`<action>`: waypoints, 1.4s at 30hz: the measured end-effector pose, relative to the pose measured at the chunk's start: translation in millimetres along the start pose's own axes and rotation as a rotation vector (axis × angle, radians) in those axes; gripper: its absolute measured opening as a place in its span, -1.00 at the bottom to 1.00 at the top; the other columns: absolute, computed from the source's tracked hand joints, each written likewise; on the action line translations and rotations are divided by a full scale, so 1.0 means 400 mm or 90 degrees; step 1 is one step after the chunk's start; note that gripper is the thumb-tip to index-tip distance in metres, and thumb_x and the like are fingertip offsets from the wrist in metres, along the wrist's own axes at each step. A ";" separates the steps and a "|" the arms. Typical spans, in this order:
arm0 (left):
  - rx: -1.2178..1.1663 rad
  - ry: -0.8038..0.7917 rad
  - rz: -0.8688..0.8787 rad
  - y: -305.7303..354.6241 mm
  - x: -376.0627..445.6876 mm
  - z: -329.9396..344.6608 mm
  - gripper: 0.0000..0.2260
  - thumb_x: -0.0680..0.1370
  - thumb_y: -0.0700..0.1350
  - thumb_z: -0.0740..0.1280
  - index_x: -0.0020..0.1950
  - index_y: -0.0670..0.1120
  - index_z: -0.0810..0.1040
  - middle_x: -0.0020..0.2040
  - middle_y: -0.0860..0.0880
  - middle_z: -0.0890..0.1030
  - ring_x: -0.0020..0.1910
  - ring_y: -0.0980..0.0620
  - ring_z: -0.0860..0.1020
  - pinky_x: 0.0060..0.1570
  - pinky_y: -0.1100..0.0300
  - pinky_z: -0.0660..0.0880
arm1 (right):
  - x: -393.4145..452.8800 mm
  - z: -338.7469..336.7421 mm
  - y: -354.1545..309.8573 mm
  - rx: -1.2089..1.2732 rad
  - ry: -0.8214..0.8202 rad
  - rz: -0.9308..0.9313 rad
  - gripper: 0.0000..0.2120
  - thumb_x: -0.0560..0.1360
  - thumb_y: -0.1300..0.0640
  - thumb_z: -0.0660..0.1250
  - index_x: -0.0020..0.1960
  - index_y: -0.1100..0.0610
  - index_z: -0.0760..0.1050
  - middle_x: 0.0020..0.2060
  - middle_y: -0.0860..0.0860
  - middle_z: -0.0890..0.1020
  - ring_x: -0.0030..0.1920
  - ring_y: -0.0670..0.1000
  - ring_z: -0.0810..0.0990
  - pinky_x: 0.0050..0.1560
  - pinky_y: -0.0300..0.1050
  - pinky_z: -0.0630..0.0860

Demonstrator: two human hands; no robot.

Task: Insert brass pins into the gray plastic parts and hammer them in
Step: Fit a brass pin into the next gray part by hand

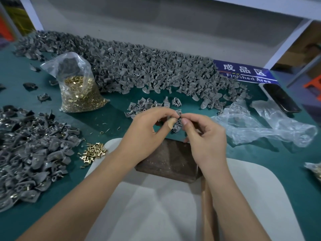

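At frame centre, the left hand (152, 129) is pinching a gray plastic part (177, 122) upright, its long axis running top to bottom. The right hand (203, 136) is closing its fingertips at the part's top, touching it, seemingly seating 1 pin too small to see. Loose brass pins (93, 152) are lying lower left, nearer the left hand.

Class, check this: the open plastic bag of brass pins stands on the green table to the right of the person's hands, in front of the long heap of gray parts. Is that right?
Not quite. The head view shows the bag of brass pins to the left of the hands, not the right. It does stand on the green table, in front of the heap of gray parts.
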State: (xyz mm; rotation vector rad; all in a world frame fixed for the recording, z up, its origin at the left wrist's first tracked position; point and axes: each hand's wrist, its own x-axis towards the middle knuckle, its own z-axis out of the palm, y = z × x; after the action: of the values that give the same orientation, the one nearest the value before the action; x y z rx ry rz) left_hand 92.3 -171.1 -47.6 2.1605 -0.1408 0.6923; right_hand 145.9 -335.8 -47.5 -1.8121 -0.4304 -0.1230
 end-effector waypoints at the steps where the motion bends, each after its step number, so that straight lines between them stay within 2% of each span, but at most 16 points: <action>1: 0.019 -0.013 0.010 0.000 0.000 -0.002 -0.88 0.62 -0.13 0.36 0.14 0.00 0.64 0.03 0.17 0.63 0.07 0.19 0.57 0.08 0.30 0.49 | 0.000 0.002 0.002 0.004 -0.004 0.006 -0.80 0.58 0.20 0.44 0.07 -0.08 0.70 -0.06 -0.03 0.71 -0.02 0.05 0.70 -0.18 0.01 0.69; 5: 0.055 -0.081 0.023 0.007 0.005 -0.005 -0.79 0.58 -0.16 0.40 0.19 0.02 0.57 0.06 0.16 0.58 0.08 0.27 0.51 0.07 0.44 0.38 | 0.000 0.005 0.009 -0.013 -0.006 0.002 -0.73 0.56 0.28 0.41 0.09 -0.07 0.69 -0.02 -0.05 0.72 0.00 0.03 0.70 -0.01 0.19 0.66; 7: 0.052 -0.089 0.025 0.010 0.006 -0.005 -0.74 0.54 -0.20 0.42 0.20 0.00 0.56 0.07 0.16 0.56 0.07 0.32 0.48 0.06 0.49 0.34 | -0.001 0.006 0.003 -0.017 -0.001 0.001 -0.72 0.57 0.29 0.41 0.08 -0.08 0.69 -0.03 -0.08 0.72 -0.02 0.01 0.70 0.01 0.19 0.66; 10: 0.043 -0.070 0.011 0.018 0.004 -0.007 -0.75 0.53 -0.25 0.42 0.16 -0.01 0.55 0.02 0.23 0.51 0.03 0.39 0.45 0.03 0.54 0.32 | -0.005 0.006 -0.012 -0.018 0.011 0.006 -0.77 0.57 0.28 0.41 0.09 0.00 0.71 -0.07 -0.12 0.73 -0.02 -0.03 0.70 0.00 0.10 0.68; 13: 0.041 -0.076 -0.021 0.021 0.003 -0.007 -0.79 0.57 -0.19 0.41 0.17 0.02 0.54 -0.02 0.27 0.51 0.02 0.37 0.46 0.01 0.53 0.33 | -0.005 0.003 -0.023 -0.031 0.015 -0.011 -0.79 0.55 0.29 0.42 0.07 0.02 0.72 -0.14 -0.16 0.73 -0.08 -0.09 0.70 0.00 -0.12 0.64; 19: 0.018 -0.107 -0.080 0.018 0.000 -0.006 -0.85 0.66 -0.02 0.30 0.22 0.08 0.48 0.02 0.16 0.62 0.05 0.21 0.56 -0.02 0.28 0.48 | -0.003 0.000 -0.034 0.008 0.013 -0.008 -0.74 0.53 0.32 0.46 0.09 0.00 0.68 -0.13 -0.13 0.73 -0.04 -0.13 0.69 0.02 -0.27 0.58; 23: 0.012 -0.118 -0.097 0.014 0.000 -0.008 -0.86 0.69 -0.04 0.20 0.20 0.07 0.50 -0.11 0.11 0.62 -0.16 0.10 0.56 -0.15 0.06 0.49 | -0.006 -0.002 -0.040 -0.021 0.007 -0.028 -0.79 0.53 0.32 0.45 0.06 0.04 0.71 -0.14 -0.19 0.73 -0.06 -0.18 0.68 -0.03 -0.39 0.53; 27: -0.001 -0.101 -0.076 0.013 0.001 -0.006 -0.83 0.69 -0.03 0.22 0.19 0.01 0.57 -0.03 0.11 0.65 -0.04 0.07 0.62 -0.06 -0.01 0.55 | -0.005 -0.004 -0.044 0.000 0.029 -0.010 -0.74 0.55 0.31 0.43 0.04 -0.04 0.69 -0.13 -0.19 0.73 -0.04 -0.16 0.69 -0.01 -0.32 0.57; 29: -0.002 -0.088 -0.069 0.010 0.000 -0.002 -0.85 0.70 -0.03 0.23 0.16 0.01 0.58 -0.04 0.12 0.66 -0.03 0.09 0.63 -0.04 -0.01 0.56 | -0.004 -0.006 -0.041 0.005 0.043 -0.004 -0.78 0.56 0.31 0.42 0.05 0.01 0.70 -0.10 -0.13 0.73 -0.03 -0.11 0.69 0.03 -0.16 0.63; 32: 0.000 -0.052 -0.059 0.003 0.000 0.002 -0.87 0.69 -0.03 0.25 0.10 0.02 0.59 -0.07 0.16 0.65 -0.04 0.15 0.62 -0.04 0.09 0.54 | -0.004 -0.005 -0.037 0.014 0.047 0.018 -0.80 0.57 0.29 0.41 0.05 0.03 0.69 -0.12 -0.08 0.71 -0.08 -0.05 0.68 0.02 0.13 0.66; 36: 0.021 -0.012 -0.004 -0.002 0.001 0.003 -0.89 0.61 -0.13 0.40 0.12 -0.03 0.66 -0.03 0.16 0.64 0.01 0.24 0.58 0.01 0.42 0.44 | -0.005 -0.002 -0.035 0.003 0.028 0.024 -0.79 0.58 0.27 0.38 -0.01 -0.03 0.65 -0.20 -0.15 0.69 -0.15 -0.09 0.66 -0.03 0.03 0.65; 40: 0.038 -0.004 0.004 -0.004 0.003 0.003 -0.86 0.55 -0.20 0.45 0.09 -0.02 0.66 -0.05 0.16 0.62 -0.02 0.21 0.57 -0.01 0.47 0.38 | -0.008 0.006 -0.027 0.004 0.017 0.036 -0.78 0.59 0.27 0.36 -0.05 -0.05 0.61 -0.21 -0.06 0.69 -0.16 0.03 0.69 -0.03 0.08 0.65; 42: 0.039 0.008 0.003 -0.003 0.002 0.001 -0.86 0.55 -0.21 0.45 0.07 -0.01 0.66 -0.05 0.17 0.63 -0.02 0.21 0.58 0.00 0.48 0.38 | -0.011 0.007 -0.025 0.019 0.031 0.040 -0.79 0.59 0.26 0.33 -0.04 -0.05 0.58 -0.22 -0.04 0.71 -0.19 0.02 0.70 -0.08 0.00 0.64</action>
State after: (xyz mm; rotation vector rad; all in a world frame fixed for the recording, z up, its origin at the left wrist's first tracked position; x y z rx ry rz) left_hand 93.5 -170.7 -48.1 2.2137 -0.1186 0.7210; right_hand 138.1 -332.1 -40.4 -1.7874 -0.3384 -0.1155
